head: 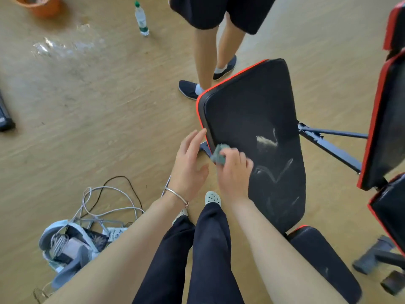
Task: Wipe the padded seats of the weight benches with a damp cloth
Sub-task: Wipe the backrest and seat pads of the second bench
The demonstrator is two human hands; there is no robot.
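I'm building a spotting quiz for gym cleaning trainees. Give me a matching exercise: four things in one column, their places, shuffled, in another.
1. cloth
2. plastic bottle
3. orange bucket
4. cables

A. upright on the floor, green cap on top
B. tangled on the floor by the bag
C. gripped in the right hand against the bench pad
D. top left corner of the view

Pairs: 1-C, 2-A, 3-D, 4-B

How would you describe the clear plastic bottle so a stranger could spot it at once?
Look at the tan wooden floor between the orange bucket and a bystander's bare legs. The clear plastic bottle stands upright there, alone in having a green cap and label.
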